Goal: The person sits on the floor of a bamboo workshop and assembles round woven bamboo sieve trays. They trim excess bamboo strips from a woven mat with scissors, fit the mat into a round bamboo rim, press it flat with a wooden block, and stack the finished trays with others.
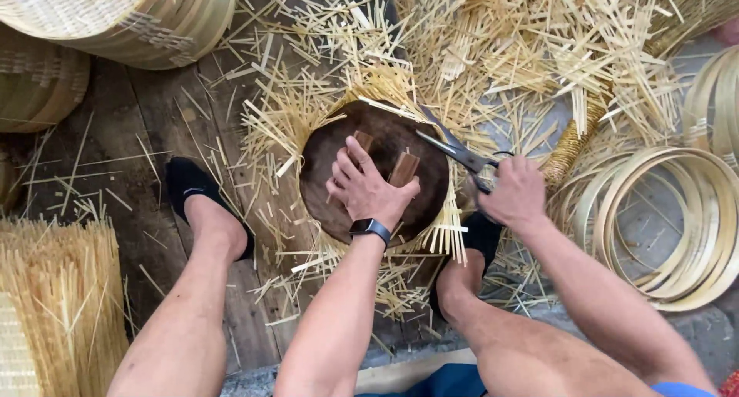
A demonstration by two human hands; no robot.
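A dark round wooden disc point(331, 155) lies on a woven bamboo mat whose loose strip ends point(281, 120) stick out all around it. My left hand point(368, 188) presses flat on the disc between two small wooden blocks point(404, 168); a dark watch is on that wrist. My right hand point(514, 193) holds dark metal scissors point(456, 152) at the disc's right edge, blades pointing up-left over the rim.
Cut bamboo strips point(539, 51) litter the wooden floor. Stacked woven baskets point(123, 16) stand at the top left, bamboo hoops point(677, 212) at the right, a strip bundle point(54, 289) at the lower left. My feet in black shoes flank the disc.
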